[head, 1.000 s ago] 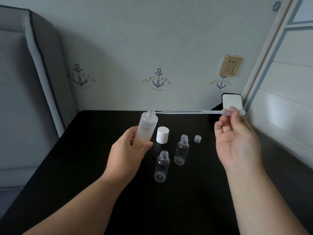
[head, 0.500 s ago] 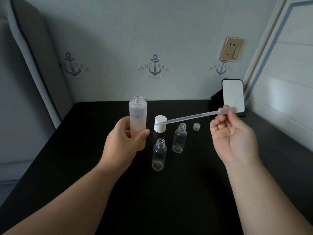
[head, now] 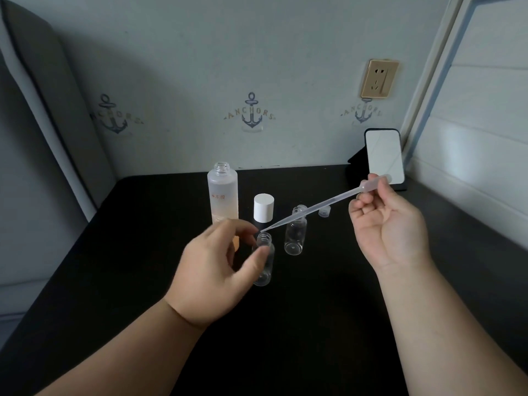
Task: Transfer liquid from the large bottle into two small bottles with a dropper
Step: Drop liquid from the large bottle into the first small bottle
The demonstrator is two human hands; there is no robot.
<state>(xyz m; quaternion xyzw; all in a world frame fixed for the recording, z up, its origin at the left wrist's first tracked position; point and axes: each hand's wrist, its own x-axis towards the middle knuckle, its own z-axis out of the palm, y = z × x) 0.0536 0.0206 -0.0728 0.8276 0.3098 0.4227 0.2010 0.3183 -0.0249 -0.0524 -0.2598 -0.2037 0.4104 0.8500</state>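
A: Head view. What's the dropper doing?

B: Long clear plastic dropper (head: pixel 320 205) slants from upper right down to lower left. Right hand (head: pixel 385 224) is palm up and pinches the bulb end between thumb and fingertips. Tip sits right at the threaded mouth of the near small clear plastic bottle (head: pixel 264 260); can't tell if it's inside the neck or just above it.

A: Left hand?

B: Left hand (head: pixel 220 267) is at that same bottle, thumb and index curled toward the neck from either side. Contact is unclear: thumb looks to be touching, index seems slightly off.

A: Other task items?

B: Second small clear plastic bottle (head: pixel 295 234) stands upright just right of and behind the first, uncapped, looks empty. Tall frosted large bottle (head: pixel 223 195) with red print stands open behind the left hand, pale peach liquid in the lower part. White cylindrical cap (head: pixel 263 207) stands between the large bottle and the second small bottle. Small translucent cap (head: pixel 324 211) lies further right, near the dropper shaft.

A: Surface, room?

B: Matte black tabletop (head: pixel 300 324). Phone with a lit blank screen (head: pixel 384 157) propped at the back right. Pale blue wallpaper with anchor prints (head: pixel 251 111), gold wall socket (head: pixel 378 78), grey padded headboard (head: pixel 43 124) on the left, white panelled door (head: pixel 485 110) on the right.
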